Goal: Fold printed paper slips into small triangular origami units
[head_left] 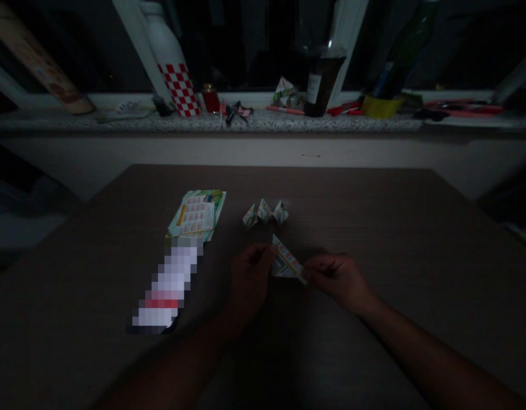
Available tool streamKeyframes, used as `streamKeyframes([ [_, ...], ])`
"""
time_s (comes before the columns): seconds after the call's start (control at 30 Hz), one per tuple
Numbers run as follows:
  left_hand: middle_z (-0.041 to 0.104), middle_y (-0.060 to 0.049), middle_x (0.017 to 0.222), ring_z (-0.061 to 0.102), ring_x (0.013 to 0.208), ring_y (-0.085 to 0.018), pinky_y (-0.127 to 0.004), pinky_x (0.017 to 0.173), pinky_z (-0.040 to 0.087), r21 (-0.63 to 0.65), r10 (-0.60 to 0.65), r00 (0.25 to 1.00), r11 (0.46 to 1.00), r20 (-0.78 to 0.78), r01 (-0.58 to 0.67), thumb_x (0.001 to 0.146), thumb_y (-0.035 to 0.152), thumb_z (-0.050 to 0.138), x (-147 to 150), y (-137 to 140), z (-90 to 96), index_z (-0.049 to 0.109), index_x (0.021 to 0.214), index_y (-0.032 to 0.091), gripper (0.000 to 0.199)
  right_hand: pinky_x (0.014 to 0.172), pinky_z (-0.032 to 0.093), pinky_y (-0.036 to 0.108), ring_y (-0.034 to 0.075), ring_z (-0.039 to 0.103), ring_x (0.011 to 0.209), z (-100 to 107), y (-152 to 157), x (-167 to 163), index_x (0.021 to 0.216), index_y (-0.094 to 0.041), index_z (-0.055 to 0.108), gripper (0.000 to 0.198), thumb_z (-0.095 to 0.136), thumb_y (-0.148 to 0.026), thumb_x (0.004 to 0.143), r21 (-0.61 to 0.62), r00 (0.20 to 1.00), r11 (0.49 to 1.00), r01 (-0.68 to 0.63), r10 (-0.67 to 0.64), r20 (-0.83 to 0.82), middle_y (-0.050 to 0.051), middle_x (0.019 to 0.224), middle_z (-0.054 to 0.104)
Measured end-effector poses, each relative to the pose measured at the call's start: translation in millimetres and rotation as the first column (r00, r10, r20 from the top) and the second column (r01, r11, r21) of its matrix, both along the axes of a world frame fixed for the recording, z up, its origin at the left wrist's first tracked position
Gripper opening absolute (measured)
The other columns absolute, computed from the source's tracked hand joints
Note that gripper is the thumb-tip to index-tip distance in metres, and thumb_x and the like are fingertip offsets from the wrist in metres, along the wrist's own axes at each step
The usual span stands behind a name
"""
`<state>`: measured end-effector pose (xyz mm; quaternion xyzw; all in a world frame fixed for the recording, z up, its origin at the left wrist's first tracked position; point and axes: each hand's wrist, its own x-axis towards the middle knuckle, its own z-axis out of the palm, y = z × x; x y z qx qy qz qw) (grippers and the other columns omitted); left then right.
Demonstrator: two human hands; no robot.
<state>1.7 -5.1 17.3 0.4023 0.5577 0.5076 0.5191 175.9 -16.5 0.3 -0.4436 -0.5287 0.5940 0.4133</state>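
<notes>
1. There it was: the folded paper triangle point(285, 263) lay between both hands, nearer us than three folded paper pieces point(264, 211).
2. Its long edge sloped down rightward; the left hand point(252, 279) had fingers clamped on its upper left side, the right hand point(337, 279) on its lower right tip.
3. Gloom blurred the fingertips; contact with the counter point(395, 239)? Couldn't tell!

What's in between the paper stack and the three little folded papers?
Just bare tabletop lies between the paper stack and the three little folded papers; the head view shows that.
</notes>
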Motion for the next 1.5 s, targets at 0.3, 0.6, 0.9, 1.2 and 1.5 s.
streamKeyframes([
  [0.3,0.059,0.002,0.059,0.051,0.055,-0.01,-0.02,0.052,0.041,-0.003,0.014,0.999,1.0,-0.029,-0.014,0.072,0.034,0.067,-4,1,1.5,0.066,0.069,0.014,0.021,0.054,0.053,0.021,0.014,0.069,0.061,0,-2,7,0.108,-0.018,0.065,0.037,0.075,-0.025,0.073,0.076,0.997,0.997,-0.015,0.021,-0.078,0.003,0.071,0.074],
  [0.6,0.055,0.004,0.055,0.05,0.05,-0.009,-0.021,0.052,0.04,-0.019,-0.066,0.993,0.997,0.093,0.068,0.07,0.034,0.068,-7,7,-12.7,0.06,0.062,0.015,0.022,0.063,0.057,0.027,0.017,0.07,0.069,4,-3,9,0.086,-0.018,0.074,0.017,0.075,-0.028,0.072,0.192,0.999,0.981,0.011,-0.018,0.034,0.007,0.081,0.076],
  [0.9,0.061,-0.006,0.106,0.059,0.092,-0.019,-0.032,0.082,0.047,0.378,-0.112,0.91,0.884,-0.399,0.275,0.071,0.018,0.063,-28,6,2.3,0.058,0.106,0.019,0.036,0.065,0.055,0.024,0.013,0.067,0.065,1,5,19,0.084,-0.019,0.077,0.019,0.08,-0.027,0.067,-0.112,0.952,0.994,0.004,-0.038,-0.304,0.004,0.079,0.075],
  [1.2,0.073,-0.004,0.087,0.064,0.079,-0.018,-0.028,0.075,0.044,0.168,-0.426,0.564,0.674,-0.707,0.719,0.09,0.034,0.052,-20,2,6.5,0.072,0.098,0.021,0.025,0.061,0.057,0.022,0.011,0.067,0.06,2,3,15,0.08,-0.015,0.076,0.016,0.079,-0.027,0.069,-0.26,0.904,0.959,-0.116,-0.007,-0.427,0.004,0.07,0.073],
  [1.5,0.071,-0.003,0.071,0.059,0.061,-0.012,-0.02,0.055,0.04,-0.069,-0.609,0.752,0.787,-0.251,0.613,0.084,0.042,0.059,-15,-1,2.4,0.073,0.09,0.014,0.032,0.056,0.054,0.021,0.012,0.066,0.055,-1,4,15,0.074,-0.014,0.075,0.02,0.074,-0.034,0.075,-0.2,0.925,0.974,-0.111,0.027,-0.38,0.005,0.065,0.072],
])
